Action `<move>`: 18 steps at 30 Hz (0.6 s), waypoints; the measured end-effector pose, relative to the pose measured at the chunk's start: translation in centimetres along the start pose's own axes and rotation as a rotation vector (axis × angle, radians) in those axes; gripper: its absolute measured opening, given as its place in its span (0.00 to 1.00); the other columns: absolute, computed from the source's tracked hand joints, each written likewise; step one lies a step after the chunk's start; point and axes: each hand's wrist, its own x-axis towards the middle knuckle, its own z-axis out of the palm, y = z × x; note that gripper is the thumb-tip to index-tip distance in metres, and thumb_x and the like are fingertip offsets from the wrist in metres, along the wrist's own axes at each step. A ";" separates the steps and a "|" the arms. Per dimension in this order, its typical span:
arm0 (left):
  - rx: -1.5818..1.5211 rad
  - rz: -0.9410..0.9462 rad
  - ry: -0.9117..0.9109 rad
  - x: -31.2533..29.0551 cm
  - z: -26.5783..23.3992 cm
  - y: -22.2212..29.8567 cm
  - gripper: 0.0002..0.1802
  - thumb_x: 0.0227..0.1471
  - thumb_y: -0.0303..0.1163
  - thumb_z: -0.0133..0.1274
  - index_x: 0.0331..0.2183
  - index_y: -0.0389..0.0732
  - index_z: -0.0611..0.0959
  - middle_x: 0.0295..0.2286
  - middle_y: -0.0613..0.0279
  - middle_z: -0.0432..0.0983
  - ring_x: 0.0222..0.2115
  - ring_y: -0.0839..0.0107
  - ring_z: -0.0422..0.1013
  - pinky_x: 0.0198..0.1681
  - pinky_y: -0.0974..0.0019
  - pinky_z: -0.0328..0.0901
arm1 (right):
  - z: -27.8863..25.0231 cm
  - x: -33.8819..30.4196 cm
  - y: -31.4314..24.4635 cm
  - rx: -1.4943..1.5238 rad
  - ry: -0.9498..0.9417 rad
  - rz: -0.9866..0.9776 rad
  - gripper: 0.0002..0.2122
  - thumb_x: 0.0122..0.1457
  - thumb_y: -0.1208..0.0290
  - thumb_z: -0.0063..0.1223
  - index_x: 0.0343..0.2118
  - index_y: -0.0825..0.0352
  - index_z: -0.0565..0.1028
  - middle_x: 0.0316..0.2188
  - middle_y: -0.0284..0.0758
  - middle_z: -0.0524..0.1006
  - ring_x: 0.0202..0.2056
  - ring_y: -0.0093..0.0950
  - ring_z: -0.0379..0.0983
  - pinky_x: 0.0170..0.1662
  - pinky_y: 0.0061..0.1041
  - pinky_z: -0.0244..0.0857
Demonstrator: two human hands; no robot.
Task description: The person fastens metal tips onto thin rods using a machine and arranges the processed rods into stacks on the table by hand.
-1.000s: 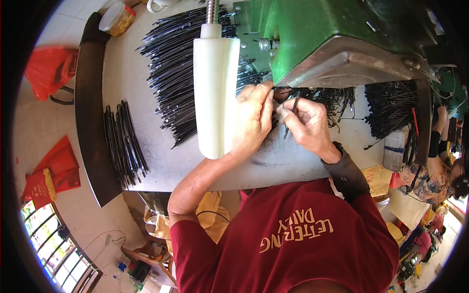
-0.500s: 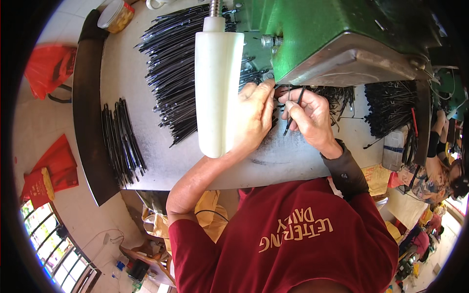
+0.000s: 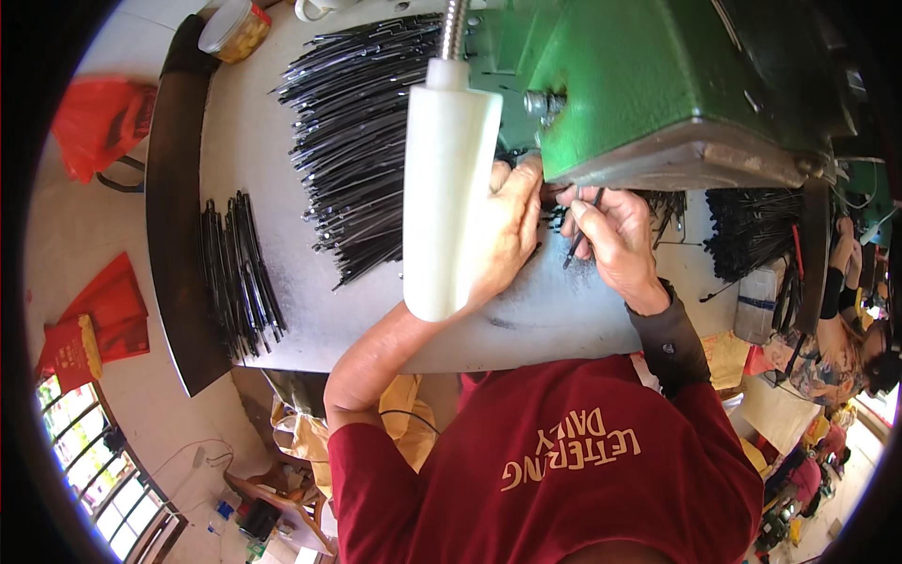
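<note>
My right hand pinches a thin black rod between thumb and fingers, just below the front edge of a green machine. My left hand is beside it, fingers bent and pressed together under the machine's left corner; what they hold, if anything, is hidden. A white lamp on a metal gooseneck covers part of my left hand and wrist. Left of the lamp lies a broad pile of thin black rods, side by side on the grey tabletop.
A smaller row of black rods lies by the dark raised left edge. More black rods are heaped at right, near a grey box. A lidded plastic tub stands at the far left. Another person's arm shows at far right.
The view has shifted slightly, so the table and machine sit a little lower and further right. My hands stay at the machine, and the right one still pinches the rod.
</note>
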 end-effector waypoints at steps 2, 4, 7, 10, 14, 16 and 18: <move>-0.011 0.006 -0.007 0.0 0.1 0.0 0.08 0.42 0.18 0.55 0.30 0.37 0.79 0.21 0.50 0.73 0.19 0.54 0.72 0.21 0.59 0.65 | 0.0 0.1 0.1 -0.020 -0.014 0.000 0.08 0.59 0.76 0.49 0.36 0.75 0.77 0.22 0.34 0.77 0.19 0.15 0.68 0.21 0.14 0.65; -0.012 0.002 0.001 -0.1 0.1 0.2 0.07 0.41 0.18 0.55 0.28 0.37 0.78 0.20 0.50 0.73 0.19 0.54 0.72 0.21 0.58 0.65 | 0.2 0.1 0.1 -0.005 -0.017 0.001 0.08 0.59 0.77 0.49 0.36 0.75 0.77 0.21 0.34 0.77 0.18 0.15 0.69 0.21 0.14 0.65; -0.019 0.017 -0.021 -0.3 0.2 0.1 0.06 0.40 0.17 0.55 0.25 0.36 0.76 0.18 0.52 0.72 0.18 0.54 0.71 0.20 0.58 0.65 | 0.3 0.1 0.2 0.002 -0.023 -0.004 0.08 0.59 0.76 0.49 0.36 0.75 0.77 0.22 0.34 0.77 0.18 0.15 0.69 0.20 0.14 0.64; -0.001 0.024 -0.031 -0.4 0.1 0.2 0.06 0.40 0.17 0.56 0.24 0.36 0.76 0.18 0.52 0.71 0.18 0.55 0.70 0.20 0.59 0.65 | 0.2 0.1 0.0 0.011 -0.008 -0.005 0.08 0.59 0.76 0.49 0.35 0.75 0.77 0.21 0.34 0.77 0.18 0.15 0.68 0.20 0.14 0.64; -0.010 0.019 0.000 -0.2 0.0 0.3 0.05 0.39 0.18 0.56 0.22 0.36 0.76 0.18 0.52 0.71 0.17 0.56 0.70 0.20 0.59 0.64 | 0.4 0.2 0.1 0.017 -0.011 -0.008 0.08 0.59 0.76 0.49 0.36 0.75 0.77 0.21 0.34 0.77 0.17 0.15 0.68 0.20 0.13 0.64; -0.004 0.033 -0.018 0.0 -0.2 0.5 0.06 0.38 0.18 0.57 0.20 0.37 0.76 0.17 0.53 0.69 0.17 0.57 0.69 0.20 0.58 0.64 | 0.3 0.3 0.1 0.031 -0.010 -0.021 0.08 0.59 0.76 0.49 0.36 0.75 0.77 0.22 0.34 0.77 0.17 0.14 0.68 0.20 0.13 0.63; 0.015 0.051 -0.028 0.1 -0.1 0.4 0.06 0.37 0.18 0.57 0.20 0.37 0.75 0.17 0.54 0.69 0.17 0.57 0.69 0.20 0.58 0.64 | 0.2 0.4 0.2 0.031 -0.010 -0.016 0.08 0.59 0.76 0.49 0.36 0.75 0.77 0.22 0.34 0.77 0.17 0.14 0.68 0.20 0.13 0.63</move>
